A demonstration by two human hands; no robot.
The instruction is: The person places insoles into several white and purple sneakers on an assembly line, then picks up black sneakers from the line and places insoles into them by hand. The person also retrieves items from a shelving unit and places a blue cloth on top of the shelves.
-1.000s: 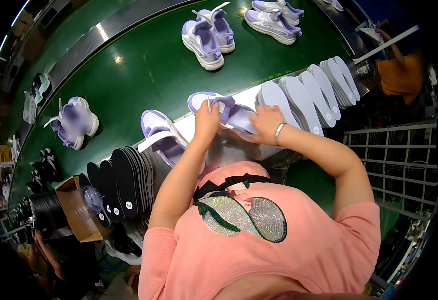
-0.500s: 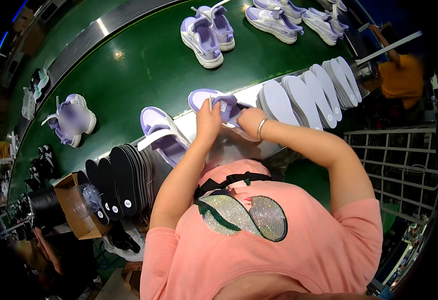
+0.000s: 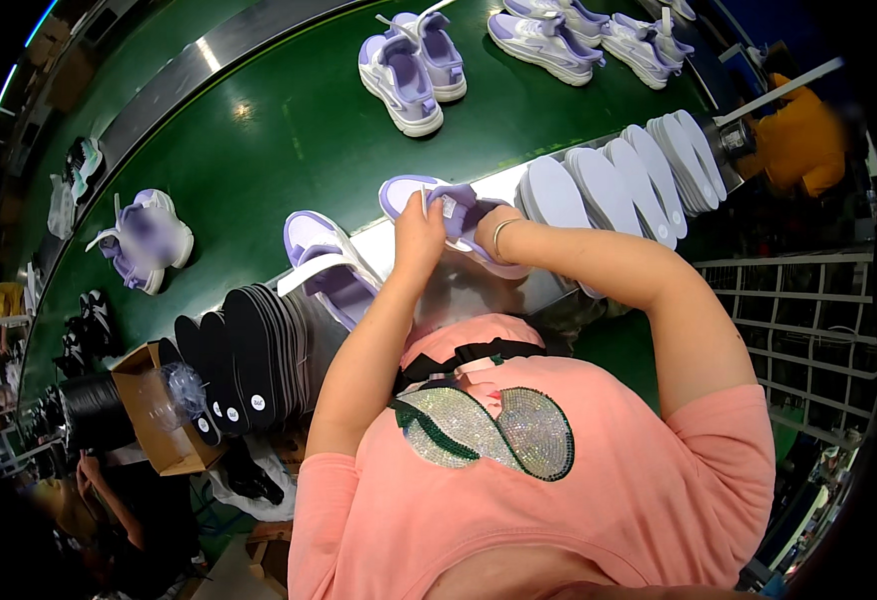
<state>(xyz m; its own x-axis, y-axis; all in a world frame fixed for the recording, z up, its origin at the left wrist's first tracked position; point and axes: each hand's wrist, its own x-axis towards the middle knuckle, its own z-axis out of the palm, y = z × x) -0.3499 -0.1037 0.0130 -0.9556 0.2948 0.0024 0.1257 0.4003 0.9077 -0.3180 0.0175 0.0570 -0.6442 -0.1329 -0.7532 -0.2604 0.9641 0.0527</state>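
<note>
A white and lilac sneaker (image 3: 401,190) rests on the metal ledge (image 3: 371,243) in front of me, its toe pointing away to the left. My left hand (image 3: 419,238) is closed on the raised tongue of this sneaker. Into its opening reaches my right hand (image 3: 497,230), with a silver bangle at the wrist; the shoe hides its fingers, and whatever they may hold. Left of my left hand lies a matching sneaker (image 3: 311,232) with its pale tongue pulled out. Stacks of light grey insoles (image 3: 556,192) stand just right of my right hand.
Black insoles (image 3: 251,350) are stacked at the left beside a cardboard box (image 3: 164,410). More lilac sneakers (image 3: 404,88) stand on the green belt (image 3: 259,150). To the right are a wire rack (image 3: 799,330) and a person in orange (image 3: 804,140); another person's arm (image 3: 109,500) shows lower left.
My right hand has pushed deeper into the sneaker, and its bangle now sits closer to the opening. My left hand keeps its hold on the tongue.
</note>
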